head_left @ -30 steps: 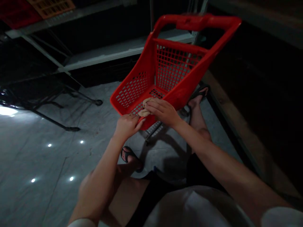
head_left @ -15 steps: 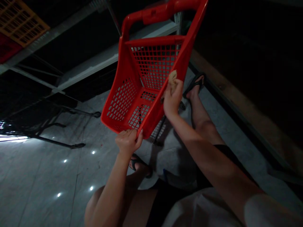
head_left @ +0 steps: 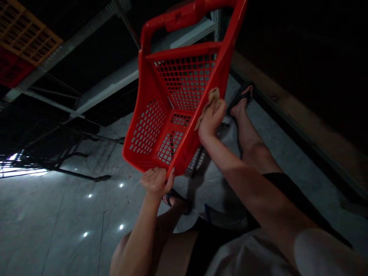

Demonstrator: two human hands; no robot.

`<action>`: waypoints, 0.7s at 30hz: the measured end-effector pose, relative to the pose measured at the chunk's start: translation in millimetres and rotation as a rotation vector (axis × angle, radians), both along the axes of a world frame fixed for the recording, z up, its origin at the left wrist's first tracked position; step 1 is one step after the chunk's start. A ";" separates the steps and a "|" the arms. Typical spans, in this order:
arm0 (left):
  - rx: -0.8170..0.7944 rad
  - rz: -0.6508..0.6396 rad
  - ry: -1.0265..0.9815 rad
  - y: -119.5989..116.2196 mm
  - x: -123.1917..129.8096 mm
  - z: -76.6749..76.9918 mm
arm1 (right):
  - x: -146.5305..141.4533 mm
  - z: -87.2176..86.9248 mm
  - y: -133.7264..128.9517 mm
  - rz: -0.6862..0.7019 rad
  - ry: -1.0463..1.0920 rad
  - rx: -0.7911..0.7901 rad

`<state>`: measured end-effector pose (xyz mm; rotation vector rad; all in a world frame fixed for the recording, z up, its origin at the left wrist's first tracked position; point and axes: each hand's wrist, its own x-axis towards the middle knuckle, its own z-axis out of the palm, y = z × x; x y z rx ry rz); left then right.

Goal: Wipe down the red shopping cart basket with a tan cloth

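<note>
A red plastic shopping basket (head_left: 185,136) with perforated walls and a tall handle stands in front of me, tilted in view, nothing lying inside it. My left hand (head_left: 156,182) is closed over the rim at its near corner, a ring on one finger. Against the outer face of the right wall, near the rim, my right hand (head_left: 212,117) presses a tan cloth (head_left: 213,100). Part of the cloth sticks out above my fingers; the rest is under the palm.
Grey shelving (head_left: 112,85) runs behind the basket. Yellow (head_left: 31,28) and red (head_left: 14,69) crates sit at upper left. Dark metal cart legs (head_left: 77,174) stand on the tiled floor (head_left: 71,207) at left. My sandalled feet flank the basket. A low ledge (head_left: 276,96) borders the right.
My right hand and the cloth have shifted slightly right along the basket's outer wall, and more of the cloth shows. My left hand keeps its hold on the rim. The view has shifted a little.
</note>
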<state>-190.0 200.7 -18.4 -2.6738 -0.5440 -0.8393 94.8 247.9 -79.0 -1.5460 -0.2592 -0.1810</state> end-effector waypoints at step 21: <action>-0.047 0.079 -0.138 -8.8 -18.7 -3.9 | -82.8 12.9 -32.8 0.324 -0.348 -0.121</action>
